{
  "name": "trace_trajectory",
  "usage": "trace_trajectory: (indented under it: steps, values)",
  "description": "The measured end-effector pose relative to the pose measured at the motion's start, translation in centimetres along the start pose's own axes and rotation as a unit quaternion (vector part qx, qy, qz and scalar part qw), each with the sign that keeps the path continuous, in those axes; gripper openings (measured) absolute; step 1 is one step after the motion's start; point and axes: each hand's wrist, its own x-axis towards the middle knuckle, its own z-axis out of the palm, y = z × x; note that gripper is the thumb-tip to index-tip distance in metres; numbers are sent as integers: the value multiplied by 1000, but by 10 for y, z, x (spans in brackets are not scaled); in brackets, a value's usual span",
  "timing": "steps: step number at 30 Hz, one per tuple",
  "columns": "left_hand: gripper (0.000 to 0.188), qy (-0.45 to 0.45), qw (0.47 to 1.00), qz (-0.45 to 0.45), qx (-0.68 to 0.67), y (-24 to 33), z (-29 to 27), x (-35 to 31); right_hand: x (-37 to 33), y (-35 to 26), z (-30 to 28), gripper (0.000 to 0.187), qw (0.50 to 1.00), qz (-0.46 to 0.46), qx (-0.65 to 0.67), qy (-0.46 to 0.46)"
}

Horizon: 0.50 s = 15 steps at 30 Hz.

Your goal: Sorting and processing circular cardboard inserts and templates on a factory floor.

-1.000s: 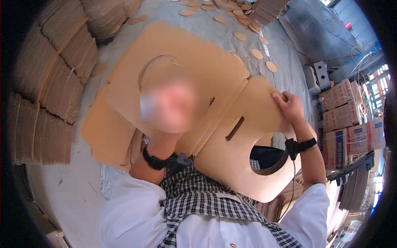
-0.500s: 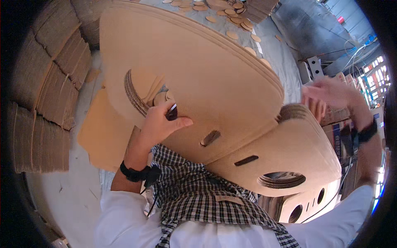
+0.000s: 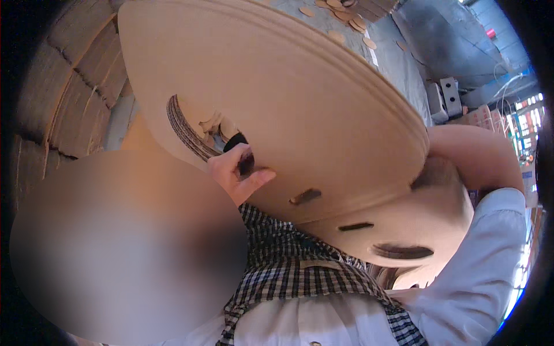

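A large stack of brown cardboard sheets (image 3: 323, 115) tilts across the view in front of my checked apron. My left hand (image 3: 236, 173) is at the edge of the round hole cut through it, fingers curled in and thumb lying on the front face. Something dark shows between its thumb and fingers; I cannot make out what it is. My right forearm (image 3: 473, 153) reaches behind the right edge of the stack, and that hand is hidden. Just below lies a second cardboard stack (image 3: 415, 225) with a slot and a round hole.
Bundled cardboard (image 3: 86, 75) is piled high on the left. Loose cardboard discs (image 3: 349, 20) lie on a grey surface at the back. A white box with dark round holes (image 3: 450, 95) stands at the back right. A blurred patch covers the lower left.
My right hand has gone from beside the stack to behind its right edge. The stack has shifted a little to the right. My left hand stays at the hole.
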Motion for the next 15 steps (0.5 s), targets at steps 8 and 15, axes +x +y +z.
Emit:
trace_trajectory:
  steps: [8,15]
  values:
    - [42,37,997,28,-61,-19,-2,-6,20,66,-54,63,983,166,-33,67]
    - [33,64,988,-87,113,-20,31,43,-207,131,-45,85,864,340,369,46]
